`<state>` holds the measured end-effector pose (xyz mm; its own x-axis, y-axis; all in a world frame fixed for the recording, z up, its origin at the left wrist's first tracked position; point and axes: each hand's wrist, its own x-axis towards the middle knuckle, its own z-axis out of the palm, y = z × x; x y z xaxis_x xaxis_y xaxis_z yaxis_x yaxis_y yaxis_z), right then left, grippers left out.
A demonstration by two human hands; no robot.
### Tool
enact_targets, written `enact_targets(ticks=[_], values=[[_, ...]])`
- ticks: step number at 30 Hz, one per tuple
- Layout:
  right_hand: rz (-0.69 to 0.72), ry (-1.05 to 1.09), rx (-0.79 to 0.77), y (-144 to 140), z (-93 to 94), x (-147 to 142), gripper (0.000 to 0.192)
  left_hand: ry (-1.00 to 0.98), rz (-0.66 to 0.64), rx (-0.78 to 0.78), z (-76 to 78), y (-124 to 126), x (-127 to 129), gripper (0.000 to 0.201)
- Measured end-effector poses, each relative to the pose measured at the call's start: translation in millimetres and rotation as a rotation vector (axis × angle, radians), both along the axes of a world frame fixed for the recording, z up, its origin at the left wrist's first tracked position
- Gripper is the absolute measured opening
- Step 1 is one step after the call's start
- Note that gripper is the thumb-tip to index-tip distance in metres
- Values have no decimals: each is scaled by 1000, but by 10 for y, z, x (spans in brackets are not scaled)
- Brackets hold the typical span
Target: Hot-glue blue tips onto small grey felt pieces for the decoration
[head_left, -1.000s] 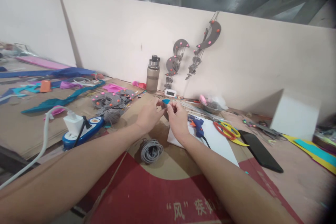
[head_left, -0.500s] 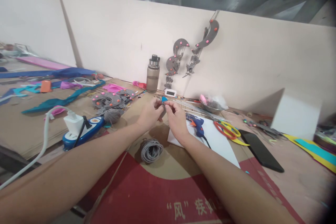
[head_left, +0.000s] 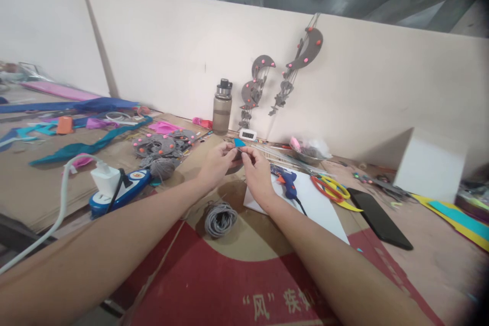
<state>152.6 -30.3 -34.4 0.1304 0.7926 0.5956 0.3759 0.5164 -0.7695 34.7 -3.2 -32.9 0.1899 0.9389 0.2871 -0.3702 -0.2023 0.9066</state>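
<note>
Hands, left (head_left: 217, 163) and right (head_left: 256, 173), pinching blue scrap (head_left: 239, 142), glue gun (head_left: 286, 182) beside, yarn coil (head_left: 220, 218) nearer

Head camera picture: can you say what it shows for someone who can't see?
Two hands, left hand and right hand, pinch a small blue piece together above a cluttered table. A grey cord coil lies below them, a glue gun beside.

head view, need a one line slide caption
Both hands, left hand and right hand, pinch a small blue piece above a cluttered craft table.
</note>
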Motion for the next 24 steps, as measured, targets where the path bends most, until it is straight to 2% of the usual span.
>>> enact_targets(ticks=[10, 24], values=[[-11, -19, -5, 14, -15, 16, 21, 12, 27, 25, -15, 7, -9, 21], [-13, 39, -34, 24, -9, 22, 21, -15, -12, -3, 7, -25, -3, 22]])
